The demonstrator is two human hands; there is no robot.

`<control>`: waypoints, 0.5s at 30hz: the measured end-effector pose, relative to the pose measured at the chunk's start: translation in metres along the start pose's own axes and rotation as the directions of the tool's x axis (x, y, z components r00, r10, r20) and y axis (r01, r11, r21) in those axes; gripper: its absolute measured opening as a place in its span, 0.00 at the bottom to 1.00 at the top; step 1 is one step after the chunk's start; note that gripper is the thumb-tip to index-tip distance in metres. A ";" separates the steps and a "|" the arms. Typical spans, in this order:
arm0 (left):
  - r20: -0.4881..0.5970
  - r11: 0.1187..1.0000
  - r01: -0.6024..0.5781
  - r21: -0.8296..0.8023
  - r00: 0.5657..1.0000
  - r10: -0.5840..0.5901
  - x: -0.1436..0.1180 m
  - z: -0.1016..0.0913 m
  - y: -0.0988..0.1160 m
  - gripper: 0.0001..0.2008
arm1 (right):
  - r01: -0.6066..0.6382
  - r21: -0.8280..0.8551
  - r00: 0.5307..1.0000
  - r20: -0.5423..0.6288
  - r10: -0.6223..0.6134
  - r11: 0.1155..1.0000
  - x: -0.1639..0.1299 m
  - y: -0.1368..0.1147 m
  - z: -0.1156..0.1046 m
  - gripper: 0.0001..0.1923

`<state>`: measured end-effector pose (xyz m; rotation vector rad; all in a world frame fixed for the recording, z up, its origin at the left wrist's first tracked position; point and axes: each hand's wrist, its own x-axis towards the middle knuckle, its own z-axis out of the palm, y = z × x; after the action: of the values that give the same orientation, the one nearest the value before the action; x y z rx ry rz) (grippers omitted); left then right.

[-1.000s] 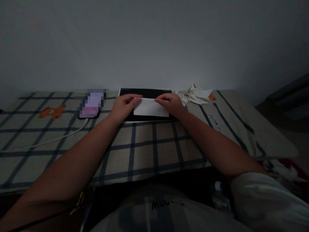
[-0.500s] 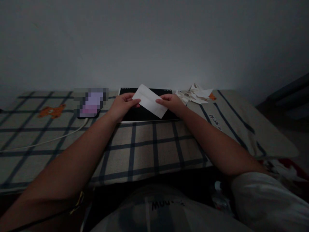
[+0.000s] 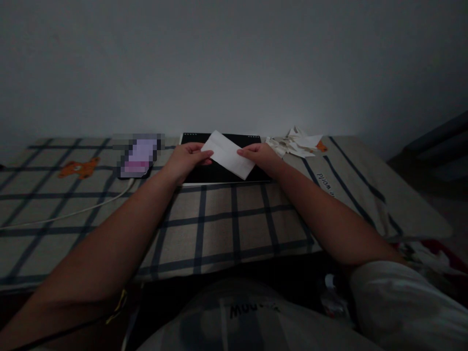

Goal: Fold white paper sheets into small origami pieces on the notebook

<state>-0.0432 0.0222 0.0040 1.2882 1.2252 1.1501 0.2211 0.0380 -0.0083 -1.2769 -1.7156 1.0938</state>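
Head view, dim room. Person seated at a bed or low surface covered with a plaid sheet (image 3: 226, 214). Both hands are forward, over a black board (image 3: 219, 171) that lies flat on the sheet against the wall.

Left hand (image 3: 185, 161) pinches the left end of a white folded paper (image 3: 228, 154); right hand (image 3: 261, 157) pinches its right end. Both grips are closed on the paper, thumb over fingers. The paper sits tilted, far-left corner raised, lower right corner close to the board; whether it touches the board cannot be told.

Handling, judged: the paper looks very light and thin, folded at least once, so somewhat stiffer along the crease but easy to bend or crumple elsewhere. It appears dry and not slippery. Holding it at the two short ends, as now, keeps it taut; a grip at mid-span would likely buckle it.

Surroundings: a phone (image 3: 139, 156) lies just left of the board, with a white cable (image 3: 73, 213) running off left across the sheet. A pile of paper scraps (image 3: 296, 144) lies just right of the board. The wall stands directly behind the board, limiting room forward. Open sheet lies between the board and the person's body; the sheet's edge drops away at right.
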 end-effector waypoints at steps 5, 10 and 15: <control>0.005 0.999 0.012 0.040 1.000 -0.012 0.002 -0.003 0.001 0.09 | 0.009 -0.031 1.000 -0.019 -0.010 0.999 0.002 0.003 0.000 0.24; 0.094 0.997 0.034 0.074 0.995 -0.041 0.001 -0.006 0.001 0.07 | 0.041 -0.056 0.999 0.033 -0.039 0.998 0.000 -0.001 -0.001 0.23; 0.084 0.997 0.005 0.073 0.996 -0.011 -0.004 -0.003 0.003 0.11 | 0.079 -0.151 0.985 0.163 -0.054 0.985 -0.007 -0.013 -0.002 0.21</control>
<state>-0.0466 0.0187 0.0067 1.3716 1.2184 1.0434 0.2205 0.0294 0.0039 -1.2457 -1.9830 1.0623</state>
